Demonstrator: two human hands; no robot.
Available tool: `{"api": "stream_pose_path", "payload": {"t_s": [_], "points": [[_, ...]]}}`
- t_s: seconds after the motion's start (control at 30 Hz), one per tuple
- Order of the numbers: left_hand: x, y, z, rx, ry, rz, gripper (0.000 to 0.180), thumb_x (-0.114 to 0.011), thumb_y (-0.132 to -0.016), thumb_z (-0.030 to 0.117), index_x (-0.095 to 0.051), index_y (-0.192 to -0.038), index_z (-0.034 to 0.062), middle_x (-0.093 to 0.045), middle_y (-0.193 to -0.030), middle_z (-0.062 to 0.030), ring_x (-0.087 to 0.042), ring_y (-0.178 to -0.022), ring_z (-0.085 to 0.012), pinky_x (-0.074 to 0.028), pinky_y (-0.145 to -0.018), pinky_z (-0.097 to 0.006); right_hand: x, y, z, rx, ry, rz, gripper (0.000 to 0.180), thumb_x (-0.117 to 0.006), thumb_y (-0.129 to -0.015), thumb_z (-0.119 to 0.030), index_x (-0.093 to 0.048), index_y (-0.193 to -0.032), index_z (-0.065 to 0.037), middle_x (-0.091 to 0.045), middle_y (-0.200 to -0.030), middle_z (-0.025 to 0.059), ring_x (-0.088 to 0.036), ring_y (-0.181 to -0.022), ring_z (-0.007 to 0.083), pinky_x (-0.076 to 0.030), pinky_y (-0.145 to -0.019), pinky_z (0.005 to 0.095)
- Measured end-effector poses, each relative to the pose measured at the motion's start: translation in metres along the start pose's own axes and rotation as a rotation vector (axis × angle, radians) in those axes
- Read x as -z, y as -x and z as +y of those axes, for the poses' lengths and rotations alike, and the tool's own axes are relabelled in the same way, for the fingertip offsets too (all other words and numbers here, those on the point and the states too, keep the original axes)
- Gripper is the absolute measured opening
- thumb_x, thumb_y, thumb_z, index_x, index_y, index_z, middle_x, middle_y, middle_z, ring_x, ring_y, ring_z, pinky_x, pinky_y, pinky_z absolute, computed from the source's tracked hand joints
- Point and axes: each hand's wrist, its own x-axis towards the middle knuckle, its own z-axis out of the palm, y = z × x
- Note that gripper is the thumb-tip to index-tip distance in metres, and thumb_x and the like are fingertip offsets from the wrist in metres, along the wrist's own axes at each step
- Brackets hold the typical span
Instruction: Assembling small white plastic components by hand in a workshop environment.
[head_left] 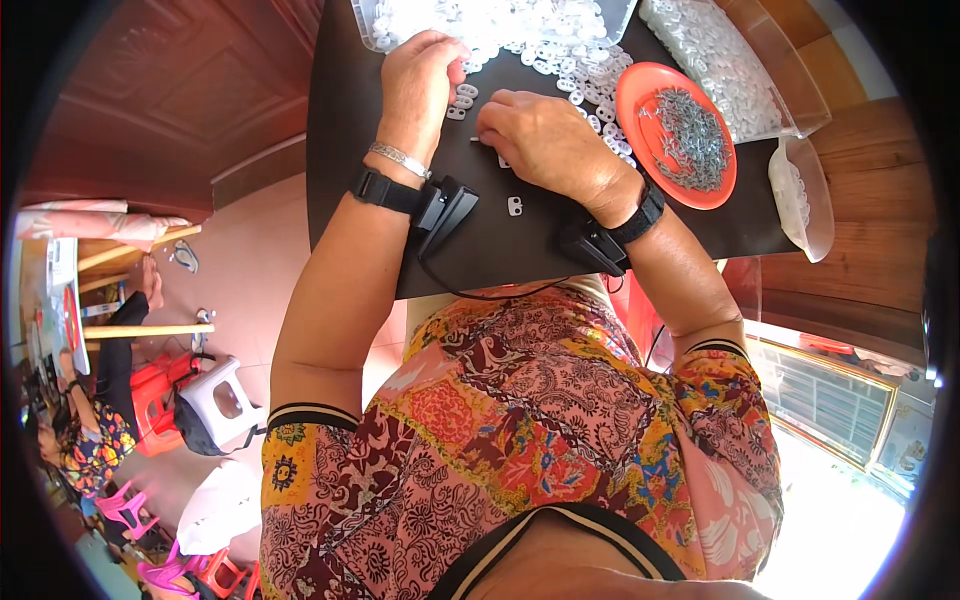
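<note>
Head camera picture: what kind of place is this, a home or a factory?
Probably a home or small workshop for hand assembly. A dark table holds heaps of small white plastic pieces and an orange plate of little metal parts; both hands work there. Plastic stools stand on the floor.

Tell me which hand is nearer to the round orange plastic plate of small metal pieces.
Right. The right hand lies just beside the round orange plastic plate; the left hand is farther away.

landmark: dark table [520, 250]
left of table, on floor: white stool [222, 400], red plastic stool [160, 385]
far left of table: seated person in floral top [95, 440]
right of table: wooden bench [880, 170]
lower left: pink chairs [130, 505]
</note>
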Motion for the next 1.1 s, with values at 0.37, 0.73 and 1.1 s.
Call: {"api": "stream_pose_path", "payload": {"t_s": [0.37, 0.73, 1.1], "points": [[-0.006, 0.012, 0.002, 0.252, -0.189, -0.308, 0.029, -0.049, -0.087, 0.028, -0.059, -0.075, 0.0038, -0.053, -0.060, -0.0012, -0.043, -0.045, -0.0073, -0.029, -0.040, -0.020, 0.018, 0.000, 0.019, -0.320, -0.525, 0.342, 0.016, -0.054, -0.087, -0.016, -0.059, -0.091, -0.001, -0.060, -0.071, 0.0072, -0.057, -0.067, 0.0145, -0.046, -0.063, 0.0279], [-0.014, 0.013, 0.001, 0.389, 0.336, -0.289, 0.015, -0.052, -0.084, 0.017, -0.054, -0.076, 0.0050, -0.051, -0.061, -0.0015, -0.044, -0.047, -0.0093, -0.030, -0.041, -0.020, 0.019, 0.002, 0.021, -0.151, -0.332, 0.441, 0.013, -0.059, -0.083, -0.010, -0.062, -0.094, -0.003, -0.064, -0.079, 0.0085, -0.061, -0.069, 0.0172, -0.048, -0.064, 0.0280], [-0.017, 0.015, 0.007, 0.063, -0.182, -0.344, 0.014, -0.054, -0.084, 0.015, -0.056, -0.077, 0.0034, -0.050, -0.062, 0.0000, -0.043, -0.051, -0.0051, -0.034, -0.045, -0.019, 0.024, 0.003, 0.021, -0.420, -0.565, 0.295, 0.016, -0.061, -0.084, -0.015, -0.063, -0.092, -0.001, -0.061, -0.073, 0.0009, -0.050, -0.066, 0.0051, -0.043, -0.060, 0.0225]]}}
